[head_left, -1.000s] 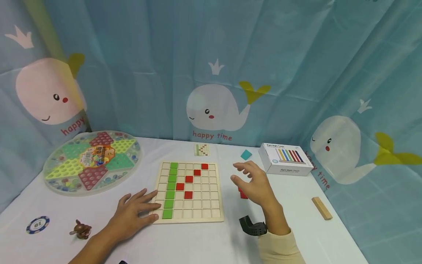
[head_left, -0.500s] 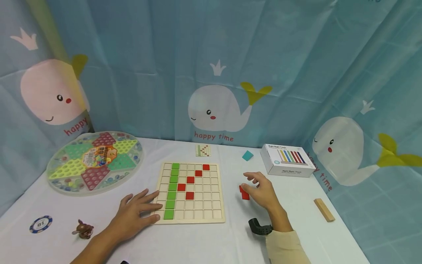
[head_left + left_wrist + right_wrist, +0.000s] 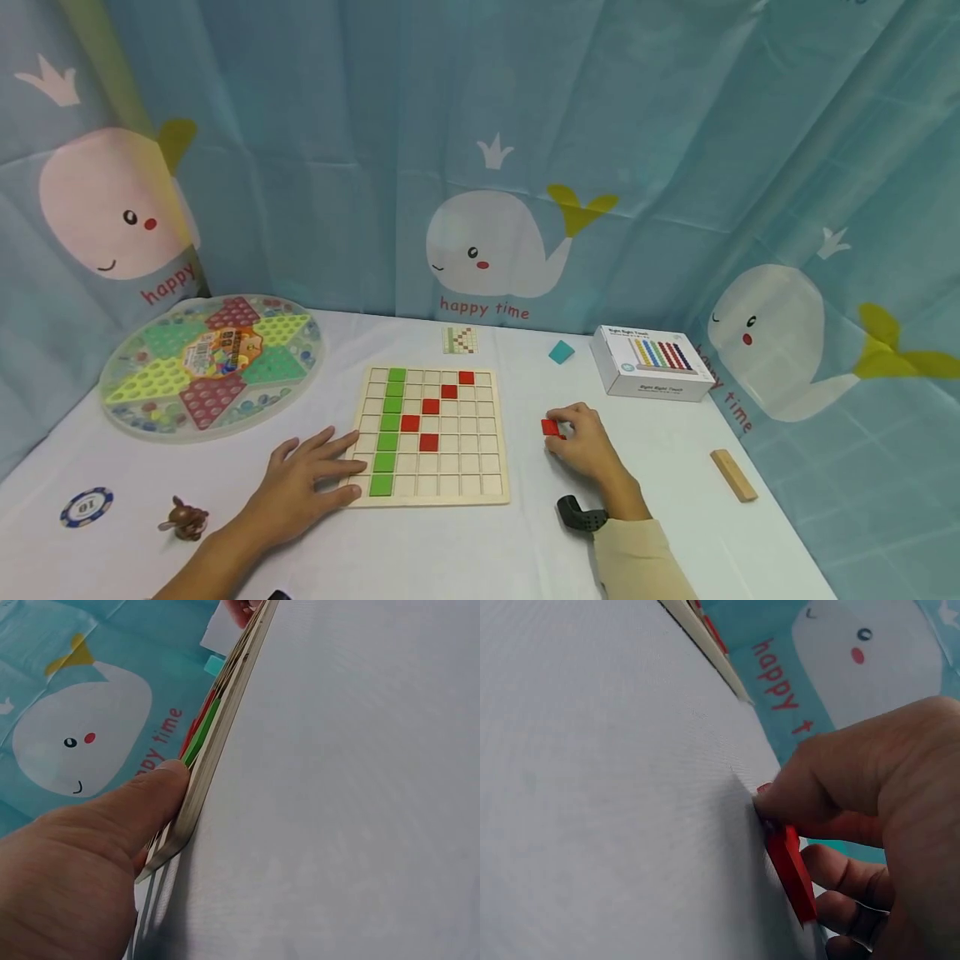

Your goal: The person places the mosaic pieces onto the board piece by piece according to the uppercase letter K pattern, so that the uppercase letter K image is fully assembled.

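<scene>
— What's the left hand doing?

— Lying flat with fingers spread, fingertips pressing the near left corner of the wooden board, thumb against its edge. The board carries a green column and a diagonal of red squares.

— And the right hand?

— Pinching a red tile on the table, just right of the board.

— How would that tile handle?

— Thin, stiff and light, I'd judge; probably smooth, so grip it by opposite edges.

— The surroundings?

— White tablecloth, a marble game far left, a chip, a white box and wooden block to the right, whale-print curtains all round.
</scene>
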`<state>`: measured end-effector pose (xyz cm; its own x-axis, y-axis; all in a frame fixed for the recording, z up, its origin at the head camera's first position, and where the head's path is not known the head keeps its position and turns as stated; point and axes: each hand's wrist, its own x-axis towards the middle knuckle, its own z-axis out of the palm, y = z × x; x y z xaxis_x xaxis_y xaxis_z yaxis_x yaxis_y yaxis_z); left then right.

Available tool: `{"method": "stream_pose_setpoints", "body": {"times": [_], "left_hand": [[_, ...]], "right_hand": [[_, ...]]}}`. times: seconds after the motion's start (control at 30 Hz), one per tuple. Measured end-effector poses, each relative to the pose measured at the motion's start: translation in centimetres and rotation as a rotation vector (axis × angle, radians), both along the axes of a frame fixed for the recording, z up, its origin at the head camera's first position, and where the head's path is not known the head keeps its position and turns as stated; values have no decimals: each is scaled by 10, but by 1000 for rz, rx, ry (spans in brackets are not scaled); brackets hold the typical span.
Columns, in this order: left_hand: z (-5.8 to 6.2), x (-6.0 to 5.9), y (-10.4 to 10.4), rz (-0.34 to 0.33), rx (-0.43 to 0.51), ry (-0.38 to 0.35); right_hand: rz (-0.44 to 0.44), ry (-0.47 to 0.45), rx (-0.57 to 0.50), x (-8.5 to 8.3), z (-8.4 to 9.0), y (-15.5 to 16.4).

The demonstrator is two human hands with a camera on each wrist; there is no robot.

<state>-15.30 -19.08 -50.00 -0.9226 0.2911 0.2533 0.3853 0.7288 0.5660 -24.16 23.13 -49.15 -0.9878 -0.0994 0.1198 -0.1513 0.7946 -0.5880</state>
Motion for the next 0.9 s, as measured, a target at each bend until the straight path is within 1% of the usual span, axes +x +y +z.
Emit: {"method": "stream_pose_setpoints", "body": {"times": [0.1, 0.23, 0.37, 0.47, 0.63, 0.77, 0.9], "left_hand": [[0, 1, -1, 3, 8, -3], [-1, 2, -1, 3, 22, -3], [-3, 1, -1, 6, 25, -4], [-5, 1, -1, 11, 19, -14], [-5, 1, 0, 7, 15, -8], [-2, 1, 0, -1, 11, 5], [-1, 0, 0, -3, 6, 7]], "right_hand": [[-3, 5, -13, 0, 0, -2], [10, 23, 8, 1, -2, -3], [30, 70, 16, 3, 1, -6], [67, 142, -22, 7, 11, -11], [193, 272, -97, 18, 39, -26], [296, 307, -158, 30, 60, -45], [373, 301, -193, 42, 69, -63]]}}
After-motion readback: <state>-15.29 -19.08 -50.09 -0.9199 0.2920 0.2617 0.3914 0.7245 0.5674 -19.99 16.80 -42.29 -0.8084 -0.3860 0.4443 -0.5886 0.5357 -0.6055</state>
